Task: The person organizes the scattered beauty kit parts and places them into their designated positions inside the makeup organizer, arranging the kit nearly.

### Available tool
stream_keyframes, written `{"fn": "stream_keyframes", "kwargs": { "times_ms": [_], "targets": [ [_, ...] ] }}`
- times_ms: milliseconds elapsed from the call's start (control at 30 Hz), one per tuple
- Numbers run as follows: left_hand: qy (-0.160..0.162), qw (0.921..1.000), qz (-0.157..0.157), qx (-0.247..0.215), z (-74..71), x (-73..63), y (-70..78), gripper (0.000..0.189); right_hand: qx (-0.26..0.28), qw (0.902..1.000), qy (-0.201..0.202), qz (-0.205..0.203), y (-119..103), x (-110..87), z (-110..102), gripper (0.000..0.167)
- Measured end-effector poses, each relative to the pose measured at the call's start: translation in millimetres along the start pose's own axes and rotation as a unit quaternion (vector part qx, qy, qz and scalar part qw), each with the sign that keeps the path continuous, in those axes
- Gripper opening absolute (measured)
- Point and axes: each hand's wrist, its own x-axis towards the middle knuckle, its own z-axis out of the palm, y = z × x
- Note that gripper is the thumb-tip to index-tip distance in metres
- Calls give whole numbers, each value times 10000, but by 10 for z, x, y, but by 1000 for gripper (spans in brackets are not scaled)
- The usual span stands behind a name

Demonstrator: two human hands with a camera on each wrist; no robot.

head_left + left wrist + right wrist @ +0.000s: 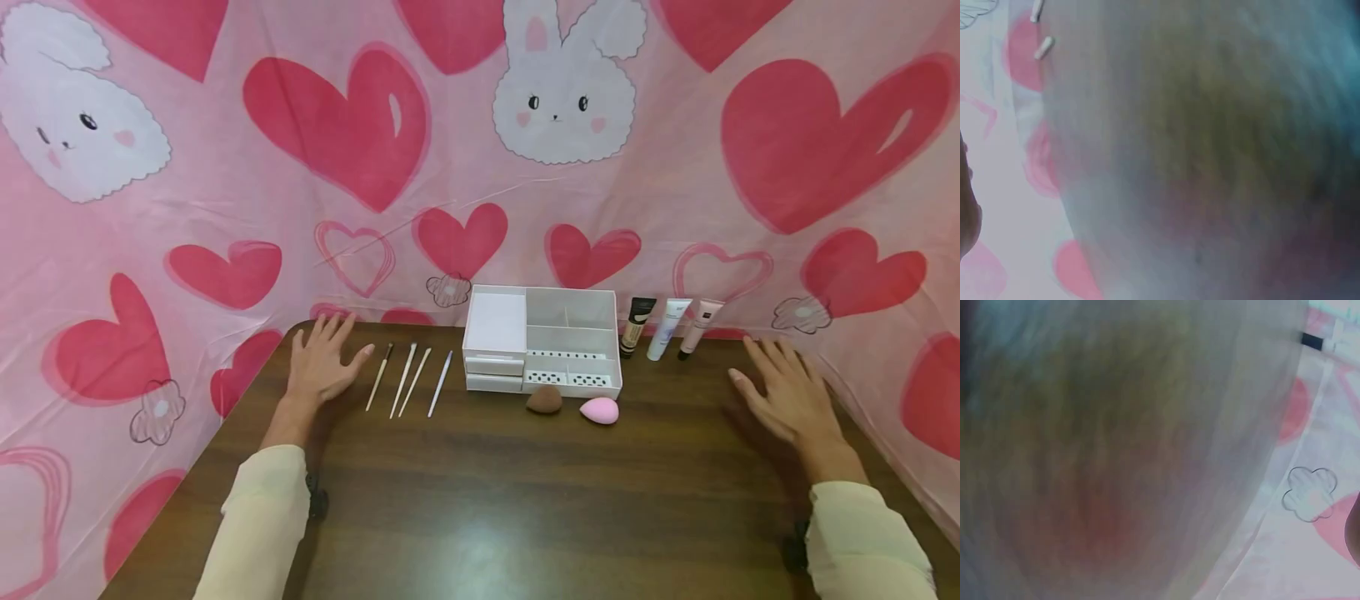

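Note:
My left hand (322, 362) lies on the wooden table at the left, fingers spread, holding nothing. Just right of it several slim makeup brushes (402, 382) lie side by side. At the right my right hand (783, 392) also rests with its fingers spread and nothing in its hold. Nearest to it stand three cosmetic tubes: a pink one (703, 325), a white one (669, 329) and a black-and-beige one (637, 327). A white organizer (572, 297) stands between the brushes and the tubes. In front of it sit a brown makeup sponge (545, 400) and a pink makeup sponge (600, 410).
A pink cloth (465, 179) with hearts and rabbits hangs behind and beside the table (487, 492). The organizer has open compartments, perforated holders and two small drawers (495, 375) at its left. Table surface fills most of both wrist views, blurred.

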Motion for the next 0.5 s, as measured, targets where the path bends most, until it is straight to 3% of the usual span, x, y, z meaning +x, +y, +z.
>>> {"fn": "stream_keyframes", "kwargs": {
  "times_ms": [233,367,500],
  "targets": [
    [319,9984,83,-450,-58,8,162,74,745,9927,874,-362,-188,34,-33,61],
    [603,9953,58,-757,-71,-6,219,69,1260,9874,903,-306,-347,67,-26,58],
    [519,9919,-263,-1125,-112,-41,266,67,1728,9809,854,-260,-544,120,-10,56]
  ]
}}
